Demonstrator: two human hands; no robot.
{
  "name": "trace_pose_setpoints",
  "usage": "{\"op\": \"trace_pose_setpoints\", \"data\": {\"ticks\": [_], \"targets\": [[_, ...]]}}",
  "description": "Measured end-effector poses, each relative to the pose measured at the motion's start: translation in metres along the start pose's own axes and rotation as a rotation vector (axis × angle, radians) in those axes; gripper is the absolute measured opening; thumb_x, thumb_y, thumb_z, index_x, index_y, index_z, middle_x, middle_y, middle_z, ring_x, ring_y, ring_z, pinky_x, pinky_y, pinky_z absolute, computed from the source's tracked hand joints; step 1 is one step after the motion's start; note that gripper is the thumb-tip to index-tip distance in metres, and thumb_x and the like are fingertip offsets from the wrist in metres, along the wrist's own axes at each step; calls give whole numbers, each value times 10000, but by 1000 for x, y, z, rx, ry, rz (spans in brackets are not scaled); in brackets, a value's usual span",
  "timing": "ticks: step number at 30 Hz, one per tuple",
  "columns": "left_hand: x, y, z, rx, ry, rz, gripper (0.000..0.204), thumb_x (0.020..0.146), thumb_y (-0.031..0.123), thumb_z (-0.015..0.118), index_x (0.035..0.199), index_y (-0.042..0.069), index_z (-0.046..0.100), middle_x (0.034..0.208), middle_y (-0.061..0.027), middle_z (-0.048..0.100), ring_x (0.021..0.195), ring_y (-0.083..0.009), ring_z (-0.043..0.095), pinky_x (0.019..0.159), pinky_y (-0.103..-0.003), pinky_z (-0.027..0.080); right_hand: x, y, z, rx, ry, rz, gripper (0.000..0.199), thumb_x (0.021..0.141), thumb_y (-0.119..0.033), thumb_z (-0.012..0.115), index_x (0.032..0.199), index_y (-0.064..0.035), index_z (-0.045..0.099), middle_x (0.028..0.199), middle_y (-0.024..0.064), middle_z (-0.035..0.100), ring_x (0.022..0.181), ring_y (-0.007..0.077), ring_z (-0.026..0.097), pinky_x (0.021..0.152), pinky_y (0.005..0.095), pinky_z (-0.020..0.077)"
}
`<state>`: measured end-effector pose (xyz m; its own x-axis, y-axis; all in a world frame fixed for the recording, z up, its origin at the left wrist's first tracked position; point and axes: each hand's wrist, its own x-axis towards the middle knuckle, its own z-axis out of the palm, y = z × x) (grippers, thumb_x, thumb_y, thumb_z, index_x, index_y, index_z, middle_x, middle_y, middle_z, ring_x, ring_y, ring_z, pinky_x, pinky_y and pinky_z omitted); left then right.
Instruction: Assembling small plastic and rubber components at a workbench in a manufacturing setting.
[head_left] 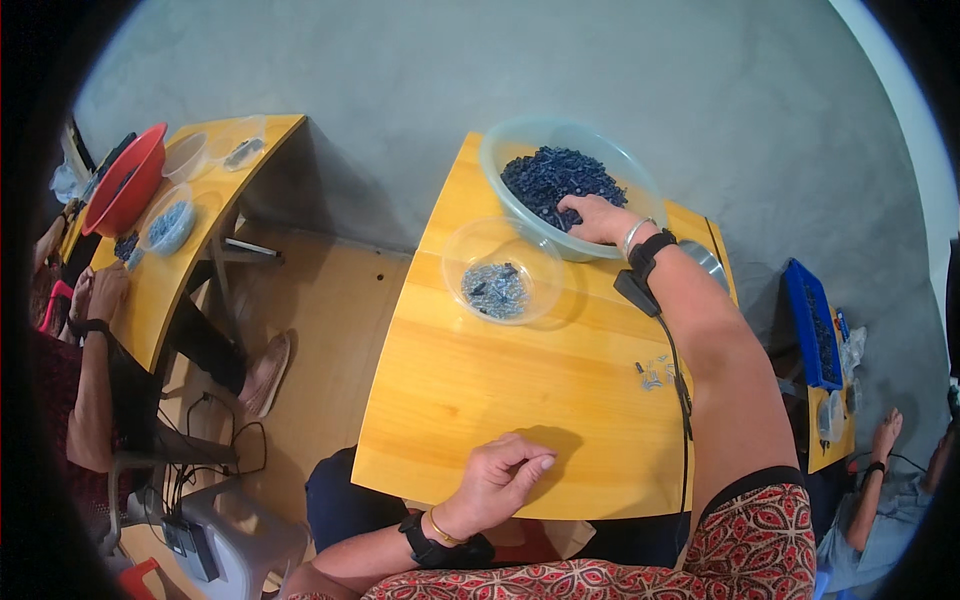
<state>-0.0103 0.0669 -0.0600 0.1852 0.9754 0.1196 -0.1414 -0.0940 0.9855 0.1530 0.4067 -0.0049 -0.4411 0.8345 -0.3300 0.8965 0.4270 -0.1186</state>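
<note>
My right hand (600, 219) reaches into a large pale blue-green basin (640, 180) at the back of the wooden table. Its curled fingers close on a heap of small dark blue pieces (560, 178); the fingertips are partly hidden. Just left of the basin is a round clear plastic bowl (460, 245), where small clear and light blue pieces (493, 290) lie with a few dark ones. My left hand (500, 480) rests by the table's near edge. Its fingers are curled with the thumb against them, and whatever they hold, if anything, is hidden.
Small loose pieces (655, 373) lie right of the table's middle, beside a black cable (684, 410). A metal bowl (704, 262) sits behind my right forearm. A co-worker's table with a red basin (125, 185) stands left; another person sits right, near a blue tray (810, 325).
</note>
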Motion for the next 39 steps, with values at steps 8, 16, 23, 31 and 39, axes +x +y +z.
{"op": "trace_pose_setpoints", "data": {"ticks": [8, 16, 23, 31, 39], "targets": [[2, 1, 0, 94, 14, 75, 66, 815, 44, 610, 859, 1, 633, 689, -75, 569, 625, -152, 512, 584, -256, 416, 11, 9, 3, 78, 406, -7, 240, 731, -212, 613, 877, -22, 628, 914, 204, 614, 913, 350, 567, 811, 384, 454], [1, 4, 1, 126, 6, 98, 70, 816, 61, 609, 844, 3, 634, 670, -86, 567, 613, -172, 515, 576, -265, 419, 12, 25, 10, 138, 436, -44, 142, 715, -147, 571, 779, -45, 646, 785, 182, 627, 793, 348, 595, 756, 388, 478], [2, -1, 2, 76, 24, 89, 78, 806, 81, 622, 822, 5, 630, 631, -96, 538, 581, -206, 500, 557, -295, 417, 3, 1, -4, 423, 503, 110, 126, 730, -158, 634, 778, -40, 637, 724, 174, 610, 699, 303, 598, 637, 377, 482], [2, -2, 3, 82, 15, 99, 77, 809, 70, 618, 843, 2, 631, 661, -84, 558, 616, -179, 512, 574, -275, 418, 0, 17, -17, 1412, 279, 257, 123, 816, -116, 590, 868, -44, 505, 632, 57, 445, 447, 138, 424, 358, 263, 340], [-5, 0, 9, 190, 109, 92, 289, 779, 63, 644, 1051, -3, 572, 850, -110, 574, 742, -194, 552, 706, -269, 457, -56, -12, -41, 1831, 252, 95, 154, 829, -107, 587, 939, -47, 499, 728, 115, 519, 472, 116, 425, 350, 206, 321]]}}
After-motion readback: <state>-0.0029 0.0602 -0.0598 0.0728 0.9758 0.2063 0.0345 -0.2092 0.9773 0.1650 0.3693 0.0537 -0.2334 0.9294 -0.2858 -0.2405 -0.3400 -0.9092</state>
